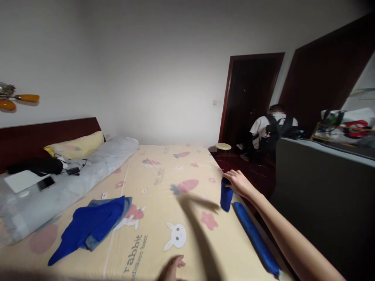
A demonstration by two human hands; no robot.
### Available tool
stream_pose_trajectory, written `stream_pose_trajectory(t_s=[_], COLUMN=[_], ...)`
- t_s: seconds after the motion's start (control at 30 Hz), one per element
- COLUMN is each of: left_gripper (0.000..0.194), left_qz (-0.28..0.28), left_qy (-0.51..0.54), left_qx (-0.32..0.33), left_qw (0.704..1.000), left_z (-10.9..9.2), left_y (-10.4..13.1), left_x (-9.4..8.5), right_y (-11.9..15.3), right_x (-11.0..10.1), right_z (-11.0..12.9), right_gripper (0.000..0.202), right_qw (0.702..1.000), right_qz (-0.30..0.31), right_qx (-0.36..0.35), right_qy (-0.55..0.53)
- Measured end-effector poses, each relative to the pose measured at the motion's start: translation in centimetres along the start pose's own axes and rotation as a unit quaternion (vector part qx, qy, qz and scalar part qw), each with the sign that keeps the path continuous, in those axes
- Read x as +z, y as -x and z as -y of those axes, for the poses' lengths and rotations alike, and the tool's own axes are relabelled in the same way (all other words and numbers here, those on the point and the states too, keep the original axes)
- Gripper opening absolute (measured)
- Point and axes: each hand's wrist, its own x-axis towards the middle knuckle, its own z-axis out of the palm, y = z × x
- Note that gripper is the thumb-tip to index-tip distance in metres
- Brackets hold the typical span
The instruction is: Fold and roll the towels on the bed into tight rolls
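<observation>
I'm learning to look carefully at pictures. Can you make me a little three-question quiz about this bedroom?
1. True or false: the right hand is gripping a rolled blue cloth at the bed's edge.
2. What lies on the sheet near the pillows? A) a loose blue garment pile B) a red ball C) a green book
3. Fill in: the left hand is low in the picture, resting on the ____ printed with rabbits.

Key
1. True. A second long blue roll lies just beside it.
2. A
3. bedsheet
</observation>
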Motion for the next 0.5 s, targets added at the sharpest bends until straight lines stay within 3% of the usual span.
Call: stream_pose_trajectory(t_s=[0.07, 0.13, 0.3, 0.37, 0.43, 0.5], left_gripper=[0.083, 0.082, 0.078, 0.076, 0.075, 0.074], left_qz=[0.001, -0.018, -0.036, -0.034, -0.041, -0.048], left_qy=[0.031, 0.047, 0.044, 0.049, 0.049, 0.053], left_qx=[-0.01, -0.011, -0.001, -0.001, 0.004, 0.017], left_qw=[0.999, 0.999, 0.998, 0.998, 0.998, 0.997], left_z=[-0.8, -1.6, -1.7, -1.3, -1.2, -1.1], left_y=[0.2, 0.3, 0.5, 0.4, 0.3, 0.4], left_x=[-0.4, -0.7, -0.6, -0.4, -0.2, 0.0], right_y=[2.6, 6.5, 20.1, 24.9, 28.3, 30.2], right_x=[2.3, 6.4, 21.2, 25.7, 28.3, 29.1], right_z=[-0.7, -1.1, -0.9, 0.0, 1.2, 2.3], right_gripper=[0.024, 0.033, 0.052, 0.054, 0.055, 0.054], right_qw=[0.999, 0.996, 0.99, 0.993, 0.988, 0.983], right_qz=[-0.023, -0.047, -0.08, -0.067, -0.086, -0.106], right_qx=[-0.001, -0.012, 0.053, 0.052, 0.076, 0.105], right_qy=[0.027, 0.072, 0.107, 0.088, 0.099, 0.107])
